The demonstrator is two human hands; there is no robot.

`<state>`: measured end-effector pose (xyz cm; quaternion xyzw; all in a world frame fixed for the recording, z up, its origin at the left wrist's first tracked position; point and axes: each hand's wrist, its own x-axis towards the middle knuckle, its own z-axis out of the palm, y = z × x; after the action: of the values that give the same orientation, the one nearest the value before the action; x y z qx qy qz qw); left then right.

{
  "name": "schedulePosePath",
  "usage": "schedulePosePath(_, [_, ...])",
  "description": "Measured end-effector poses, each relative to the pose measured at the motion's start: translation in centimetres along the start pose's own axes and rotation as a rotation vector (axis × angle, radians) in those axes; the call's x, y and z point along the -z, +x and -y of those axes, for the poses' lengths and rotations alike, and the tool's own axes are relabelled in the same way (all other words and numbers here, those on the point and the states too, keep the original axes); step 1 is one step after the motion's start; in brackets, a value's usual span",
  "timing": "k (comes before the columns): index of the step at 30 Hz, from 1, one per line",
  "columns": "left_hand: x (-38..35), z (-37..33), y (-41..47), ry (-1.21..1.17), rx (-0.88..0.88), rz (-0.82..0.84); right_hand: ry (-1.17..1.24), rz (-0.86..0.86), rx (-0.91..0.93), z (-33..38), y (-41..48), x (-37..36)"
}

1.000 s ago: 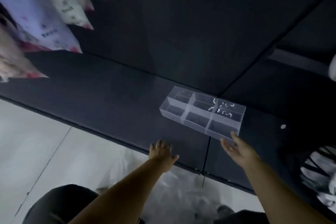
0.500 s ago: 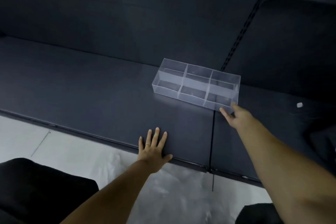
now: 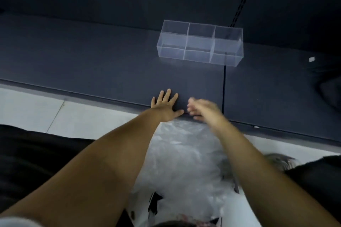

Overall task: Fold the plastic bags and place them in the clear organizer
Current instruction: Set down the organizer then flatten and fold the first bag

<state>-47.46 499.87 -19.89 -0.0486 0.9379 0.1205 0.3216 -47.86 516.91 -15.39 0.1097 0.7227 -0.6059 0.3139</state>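
The clear organizer (image 3: 200,45), a see-through box split into several compartments, stands on the dark shelf (image 3: 92,64) near its back wall; nothing shows inside it. My left hand (image 3: 166,106) lies flat with fingers spread on the shelf's front edge. My right hand (image 3: 203,109) is blurred with motion just right of it, fingers loosely curled, over the same edge; whether it holds anything cannot be made out. A heap of crumpled clear plastic bags (image 3: 186,156) lies on the floor below, between my forearms.
A vertical seam (image 3: 224,88) divides the shelf right of my hands. A small white scrap (image 3: 311,59) lies on the right shelf section, and a dark object (image 3: 330,92) sits at the right edge. Pale floor tiles (image 3: 36,110) run at left.
My right hand has left the organizer's front right corner and pulled back to the shelf edge beside my left hand. The view has tilted down, showing more of the bags.
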Motion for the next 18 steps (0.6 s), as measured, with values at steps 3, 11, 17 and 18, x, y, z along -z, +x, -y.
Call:
schedulePosePath(3, [0.2, 0.9, -1.3, -0.022, -0.033, 0.025, -0.75, 0.326, 0.1, -5.7, -2.3, -2.7])
schedulePosePath(11, [0.4, 2.6, -7.9, -0.523, 0.014, 0.119, -0.574, 0.156, 0.144, -3.0, -2.6, -0.8])
schedulePosePath(17, [3.9, 2.0, -10.9, -0.995, -0.062, 0.127, 0.295, 0.221, 0.187, 7.5, -4.9, 4.7])
schedulePosePath(18, [4.2, 1.9, -11.1, -1.039, -0.136, 0.14, 0.392, 0.197, 0.18, 8.5, -5.2, 5.3])
